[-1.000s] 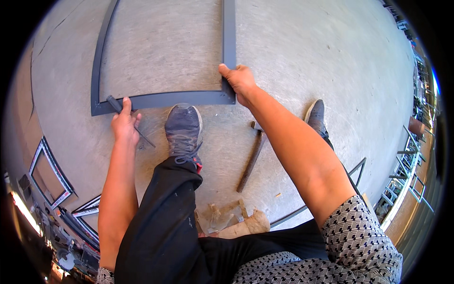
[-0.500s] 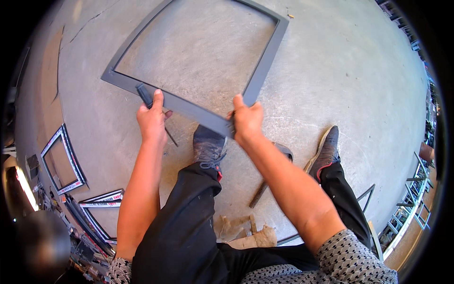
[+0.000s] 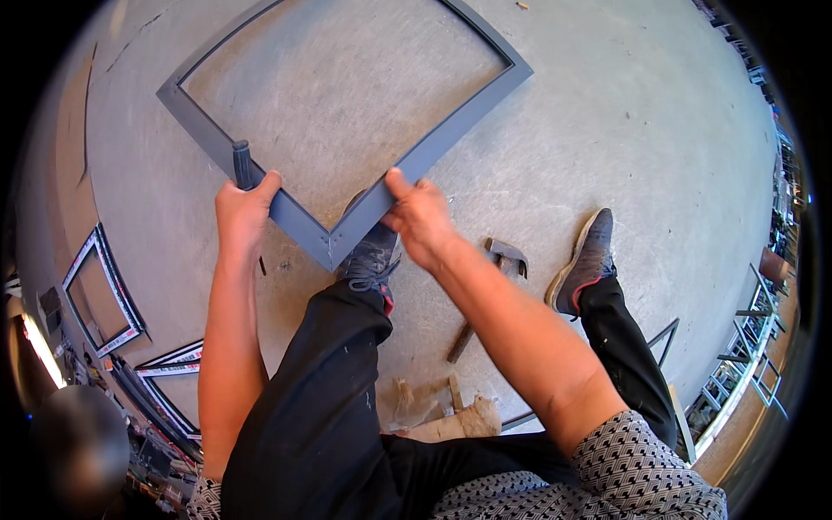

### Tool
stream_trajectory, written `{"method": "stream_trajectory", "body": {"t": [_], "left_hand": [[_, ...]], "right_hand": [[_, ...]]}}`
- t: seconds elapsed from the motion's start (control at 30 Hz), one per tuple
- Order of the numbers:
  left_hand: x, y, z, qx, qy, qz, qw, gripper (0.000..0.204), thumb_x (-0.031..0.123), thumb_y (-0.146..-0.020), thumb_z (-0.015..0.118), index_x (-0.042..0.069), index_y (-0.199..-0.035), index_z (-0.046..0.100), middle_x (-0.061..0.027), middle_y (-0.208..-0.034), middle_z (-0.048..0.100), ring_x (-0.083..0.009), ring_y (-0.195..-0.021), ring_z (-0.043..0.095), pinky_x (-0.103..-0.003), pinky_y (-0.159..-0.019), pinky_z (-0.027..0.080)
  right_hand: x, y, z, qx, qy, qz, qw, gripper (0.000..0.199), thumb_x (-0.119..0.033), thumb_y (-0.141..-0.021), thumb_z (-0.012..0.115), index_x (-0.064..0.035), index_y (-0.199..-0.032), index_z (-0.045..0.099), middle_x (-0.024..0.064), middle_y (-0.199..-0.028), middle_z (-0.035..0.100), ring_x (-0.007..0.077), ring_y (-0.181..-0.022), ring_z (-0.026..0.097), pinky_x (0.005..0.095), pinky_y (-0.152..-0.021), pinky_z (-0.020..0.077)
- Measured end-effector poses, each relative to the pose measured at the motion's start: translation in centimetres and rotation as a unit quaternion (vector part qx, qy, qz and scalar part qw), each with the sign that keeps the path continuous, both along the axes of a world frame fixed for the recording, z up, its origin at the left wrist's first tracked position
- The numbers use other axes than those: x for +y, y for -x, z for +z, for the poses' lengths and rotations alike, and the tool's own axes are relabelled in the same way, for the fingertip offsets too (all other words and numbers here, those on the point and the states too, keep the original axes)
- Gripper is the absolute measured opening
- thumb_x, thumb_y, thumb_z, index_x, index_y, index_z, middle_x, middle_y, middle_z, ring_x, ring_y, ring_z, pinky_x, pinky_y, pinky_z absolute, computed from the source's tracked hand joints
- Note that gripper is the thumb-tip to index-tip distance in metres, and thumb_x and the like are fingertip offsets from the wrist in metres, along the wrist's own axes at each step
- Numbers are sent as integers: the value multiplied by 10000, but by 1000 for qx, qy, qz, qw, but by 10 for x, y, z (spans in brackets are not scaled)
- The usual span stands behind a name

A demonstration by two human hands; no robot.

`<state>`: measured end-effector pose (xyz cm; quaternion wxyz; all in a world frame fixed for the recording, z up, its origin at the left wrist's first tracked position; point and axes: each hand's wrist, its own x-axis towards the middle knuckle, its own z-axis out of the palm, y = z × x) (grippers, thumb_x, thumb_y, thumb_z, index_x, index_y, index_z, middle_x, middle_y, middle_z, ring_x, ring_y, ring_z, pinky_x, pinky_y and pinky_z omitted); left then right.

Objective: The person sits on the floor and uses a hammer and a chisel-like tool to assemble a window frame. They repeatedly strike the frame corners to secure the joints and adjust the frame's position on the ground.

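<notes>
A grey rectangular metal frame (image 3: 455, 117) is held up in front of me, one corner pointing toward my body and a thin seam at that corner. My left hand (image 3: 243, 212) is closed on the rail left of the corner. The same hand also holds a screwdriver (image 3: 242, 165), its dark handle sticking up above the rail and a bit of thin shaft showing below. My right hand (image 3: 422, 218) grips the rail right of the corner, thumb on top and fingers partly hidden underneath. My shoe (image 3: 371, 256) is beneath the near corner.
A hammer (image 3: 507, 256) lies on the concrete floor between my feet, partly behind my right forearm. Torn cardboard (image 3: 459, 422) is close to me. Smaller frames with white printed film (image 3: 137, 334) lie at left. Blue metal racking (image 3: 741, 368) stands at right.
The frame has turned, so its near corner has swung left and now points at me. My right hand has moved left along with it. The screwdriver now stands more upright in my left hand.
</notes>
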<state>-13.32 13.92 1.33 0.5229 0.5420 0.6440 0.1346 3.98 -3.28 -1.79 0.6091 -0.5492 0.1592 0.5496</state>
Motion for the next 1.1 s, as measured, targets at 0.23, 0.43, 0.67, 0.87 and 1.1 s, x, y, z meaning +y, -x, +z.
{"method": "stream_trajectory", "body": {"t": [0.23, 0.43, 0.67, 0.87, 1.1], "left_hand": [[27, 26, -4, 45, 9, -59, 997, 235, 227, -891, 777, 34, -951, 656, -3, -814, 641, -93, -681, 578, -286, -641, 473], [47, 49, -15, 74, 10, -84, 994, 271, 255, -890, 772, 16, -977, 677, 0, -811, 640, -91, -709, 575, -295, -656, 469], [60, 61, -16, 350, -100, -149, 920, 405, 327, -945, 715, -27, -1142, 704, -162, -1035, 742, -305, -954, 707, -419, -846, 536], [-1, 14, 27, 304, -261, -259, 879, 451, 282, -972, 690, 9, -1330, 657, -205, -1314, 680, -400, -1174, 667, -447, -997, 520], [-49, -29, 32, 110, -129, -446, 879, 531, 236, -819, 865, -12, -1255, 693, -217, -1207, 719, -366, -1113, 701, -407, -952, 542]], "right_hand": [[7, -61, -17, -37, 24, -34, 998, 286, -226, -1048, 663, -18, -1211, 554, 117, -1168, 656, 269, -1086, 654, 468, -982, 560], [-2, -61, -17, -25, -3, -58, 998, 292, -247, -1046, 671, -25, -1181, 539, 104, -1091, 663, 241, -981, 672, 438, -913, 587], [-6, -22, -9, 22, -59, -12, 998, 281, -295, -1057, 661, -60, -1173, 560, 95, -1121, 680, 234, -1015, 674, 430, -923, 575], [-8, 5, 0, 50, -32, -19, 998, 252, -288, -1068, 645, -70, -1168, 566, 85, -1122, 691, 233, -1032, 696, 423, -930, 575], [-13, 9, 6, 51, 7, 34, 998, 226, -283, -1063, 646, -62, -1092, 608, 89, -1078, 702, 225, -940, 721, 354, -798, 615]]}}
